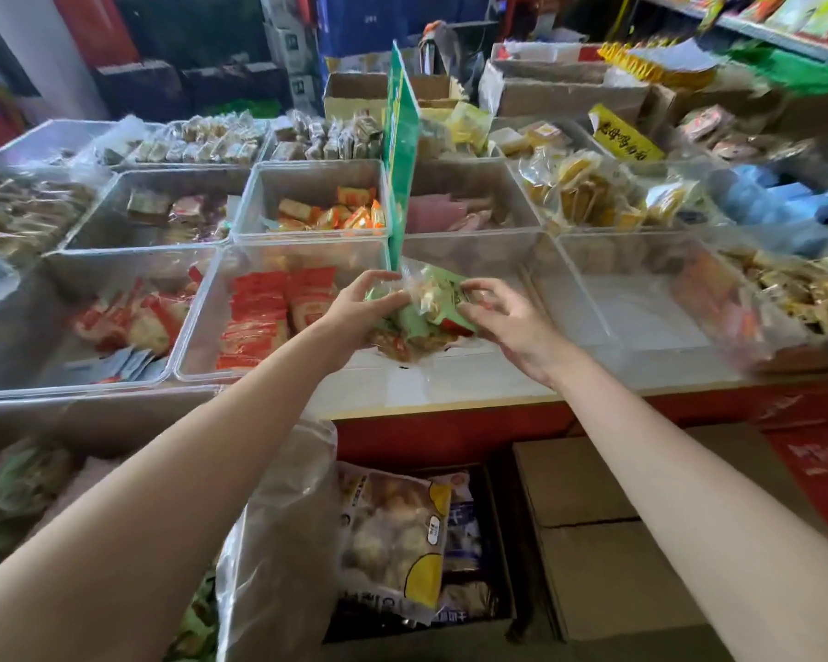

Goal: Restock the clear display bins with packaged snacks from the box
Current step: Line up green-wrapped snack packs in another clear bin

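Two bare hands over the counter edge, both on one bundle of green snack packets [421, 308]. Left hand [359, 317] curled under and around the bundle's left side, gripping it; right hand [503, 317] with fingertips pinching its right end. Bundle held just above the white counter [450, 384], in front of an empty clear bin [469, 265], long axis roughly left to right, tilted down toward the left. Printing on the packets too blurred to read; exact count of packets impossible to tell. One green upright sign [400, 150] between bins, seen edge-on, its text unreadable. One yellow label [625, 136] farther back, dark characters not legible. One bin of red packets [264, 312] just left of the hands, one bin of orange packets [331, 212] behind it. One open box [488, 609] on the floor below, a yellow-and-white bag [393, 532] inside, writing blurred. One closed cardboard carton [593, 532] beside it.
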Available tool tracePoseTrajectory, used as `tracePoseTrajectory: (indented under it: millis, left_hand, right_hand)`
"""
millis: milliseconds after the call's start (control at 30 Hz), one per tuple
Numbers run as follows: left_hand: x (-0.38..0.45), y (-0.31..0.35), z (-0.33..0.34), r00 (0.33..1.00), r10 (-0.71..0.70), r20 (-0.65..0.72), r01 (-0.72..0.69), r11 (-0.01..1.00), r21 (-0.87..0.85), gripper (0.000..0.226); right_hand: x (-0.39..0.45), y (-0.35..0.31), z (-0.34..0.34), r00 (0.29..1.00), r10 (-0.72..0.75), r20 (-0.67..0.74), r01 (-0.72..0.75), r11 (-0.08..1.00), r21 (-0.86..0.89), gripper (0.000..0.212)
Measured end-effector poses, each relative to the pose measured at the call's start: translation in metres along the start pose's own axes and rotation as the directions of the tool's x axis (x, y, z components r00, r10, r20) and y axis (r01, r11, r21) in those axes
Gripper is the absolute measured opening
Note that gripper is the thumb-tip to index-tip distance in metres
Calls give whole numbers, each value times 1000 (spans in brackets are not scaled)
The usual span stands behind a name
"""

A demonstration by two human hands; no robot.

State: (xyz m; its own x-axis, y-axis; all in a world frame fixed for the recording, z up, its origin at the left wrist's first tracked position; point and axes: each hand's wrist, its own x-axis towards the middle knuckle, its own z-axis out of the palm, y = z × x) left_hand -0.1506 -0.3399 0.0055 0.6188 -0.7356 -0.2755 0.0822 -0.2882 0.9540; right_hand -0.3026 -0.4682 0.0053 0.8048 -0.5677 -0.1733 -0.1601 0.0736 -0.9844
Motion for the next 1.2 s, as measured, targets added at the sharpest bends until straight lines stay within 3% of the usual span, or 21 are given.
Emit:
tracePoseTrajectory:
  millis: [67,133,233,333,400,433,500,567,633,767,933,1067,1200]
  left_hand:
    - [5,3,10,1000,5,-12,-5,1000,-4,26]
    - [10,3,14,1000,10,-15,-9,999,37,27]
    - [17,5,16,999,37,4,-38,995,87,27]
    - [21,7,21,997,72,9,-72,989,132,29]
    - [23,8,20,995,94,-10,-92,985,148,26]
    - [26,9,18,994,100,-38,-94,986,136,24]
    - [31,11,14,990,98,-104,-89,992,92,26]
    - [35,12,11,988,92,-123,-84,994,67,28]
    - [38,12,11,991,89,-102,-83,995,56,29]
    - [43,10,12,993,87,-80,-86,996,24,25]
    - [54,13,7,994,100,-39,-99,995,27,22]
    - [65,16,5,994,107,18,-108,990,90,16]
    - [77,16,11,990,115,-79,-110,992,63,11]
  right_hand:
    - [5,1,-7,997,-81,19,82,995,-61,62]
    - [10,2,-16,993,-101,52,106,989,-103,85]
    - [18,3,-25,991,-106,85,128,933,-336,81]
    - [28,-1,-28,994,-98,45,104,762,-639,74]
    - [32,-4,-29,993,-116,-26,66,718,-693,73]
    - [33,-4,-30,990,-100,-102,18,793,-609,71]
    - [35,-6,-35,955,71,-287,-115,984,-140,65]
    - [37,-9,-42,896,318,-309,-182,898,400,56]
    - [40,-8,-46,874,408,-265,-180,777,603,43]
    - [38,-9,-36,886,429,-176,-252,765,593,31]
    - [46,-7,-18,932,353,-87,-244,785,569,31]
    - [57,-6,-2,950,285,-130,-210,886,413,16]
    - [70,0,5,926,336,-170,-258,895,364,43]
